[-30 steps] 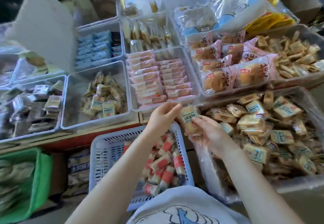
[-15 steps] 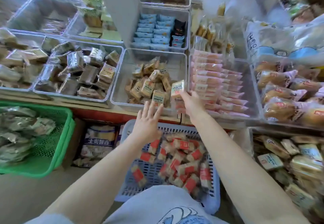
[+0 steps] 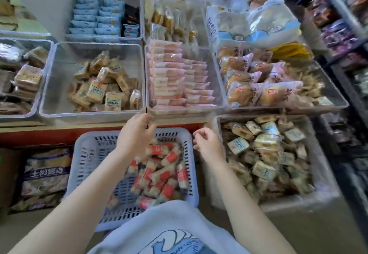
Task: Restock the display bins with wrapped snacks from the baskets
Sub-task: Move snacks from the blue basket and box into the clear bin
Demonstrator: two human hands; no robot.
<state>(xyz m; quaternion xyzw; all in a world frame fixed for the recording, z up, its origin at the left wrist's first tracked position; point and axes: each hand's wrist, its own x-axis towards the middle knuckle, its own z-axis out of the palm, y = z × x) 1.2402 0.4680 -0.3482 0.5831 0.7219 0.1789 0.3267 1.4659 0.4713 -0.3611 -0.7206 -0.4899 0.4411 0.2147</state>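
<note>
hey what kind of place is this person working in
Most likely a small snack shop or stockroom. Clear display bins hold sorted wrapped snacks, a blue basket of red-labelled packs sits below, and packed shelves stand at the right.

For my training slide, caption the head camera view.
Both empty hands, left hand and right hand, hover above a lavender slotted plastic basket of red-labelled wrapped snacks.

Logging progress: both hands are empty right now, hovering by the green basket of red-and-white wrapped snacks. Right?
Not quite. The head view shows the basket of red-and-white wrapped snacks is pale blue, not green. Left hand and right hand do look empty.
</note>
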